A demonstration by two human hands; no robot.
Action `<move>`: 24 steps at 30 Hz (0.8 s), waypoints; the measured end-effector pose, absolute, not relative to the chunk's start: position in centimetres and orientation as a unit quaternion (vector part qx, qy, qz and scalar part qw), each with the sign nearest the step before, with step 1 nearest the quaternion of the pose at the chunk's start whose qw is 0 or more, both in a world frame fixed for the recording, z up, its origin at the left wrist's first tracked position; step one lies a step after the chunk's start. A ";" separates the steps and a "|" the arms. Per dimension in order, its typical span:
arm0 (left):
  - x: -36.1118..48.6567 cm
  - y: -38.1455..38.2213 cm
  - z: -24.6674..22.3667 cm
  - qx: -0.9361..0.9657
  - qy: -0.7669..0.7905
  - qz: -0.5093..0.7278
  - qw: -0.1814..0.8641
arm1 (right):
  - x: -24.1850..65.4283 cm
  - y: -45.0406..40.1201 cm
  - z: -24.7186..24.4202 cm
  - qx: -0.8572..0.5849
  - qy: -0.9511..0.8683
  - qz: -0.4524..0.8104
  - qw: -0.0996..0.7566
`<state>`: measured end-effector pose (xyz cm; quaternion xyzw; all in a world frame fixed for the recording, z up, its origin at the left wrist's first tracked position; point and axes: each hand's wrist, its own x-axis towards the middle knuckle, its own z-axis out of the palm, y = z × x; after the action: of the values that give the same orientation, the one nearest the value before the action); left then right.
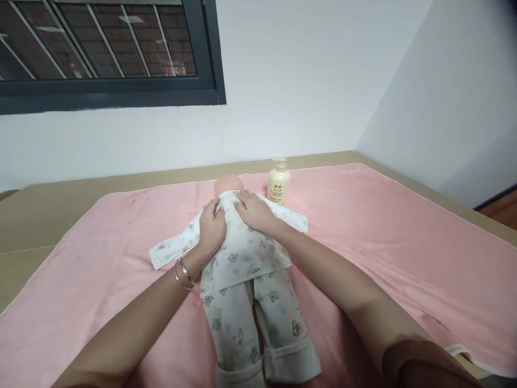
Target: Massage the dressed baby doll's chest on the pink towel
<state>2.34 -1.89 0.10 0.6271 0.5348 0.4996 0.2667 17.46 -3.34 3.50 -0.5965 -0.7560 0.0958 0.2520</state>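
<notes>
A baby doll [229, 185] lies stretched out with its bald head away from me and no face showing. It wears a white patterned long-sleeved top [242, 264] and matching trousers [236, 323] with turned-up cuffs. My left hand [212, 226] rests along the left side of the doll's upper body, fingers towards its shoulder. On the other side, my right hand [255, 212] lies flat on the top near the right shoulder. Both hands are open and touch the cloth. The doll's sleeves spread out to either side.
A cream pump bottle [278, 182] stands just beyond the doll's right sleeve. Under everything is a pink blanket [383, 231], spread over a tan surface [52, 210]. White walls and a dark-framed window [210, 54] rise behind.
</notes>
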 end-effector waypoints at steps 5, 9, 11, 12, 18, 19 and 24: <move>2.4 -2.2 -0.6 0.622 0.544 0.504 0.250 | 15.9 -4.9 3.2 -0.631 -0.749 0.011 0.203; 2.3 -2.1 -0.9 0.638 0.522 0.510 0.246 | 14.6 -5.8 3.2 -0.545 -0.813 -0.001 0.207; 2.3 -2.1 -1.0 0.644 0.516 0.512 0.237 | 15.4 -4.9 3.3 -0.533 -0.818 0.037 0.212; 2.3 -2.1 -1.0 0.646 0.516 0.512 0.232 | 16.0 -4.3 3.4 -0.541 -0.810 0.058 0.217; 2.5 -2.2 -0.9 0.664 0.517 0.502 0.199 | 16.0 -4.6 3.1 -0.651 -0.730 0.054 0.200; 2.5 -2.2 -0.8 0.669 0.517 0.497 0.194 | 15.3 -5.3 2.9 -0.648 -0.736 0.029 0.196; 2.4 -2.2 -0.6 0.701 0.517 0.460 0.172 | 14.7 -5.9 3.2 -0.569 -0.801 0.021 0.186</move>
<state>2.37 -2.16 -0.59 0.7009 0.5169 0.4605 0.1719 14.70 -5.86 3.17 -0.5691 -0.8008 0.0209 0.1857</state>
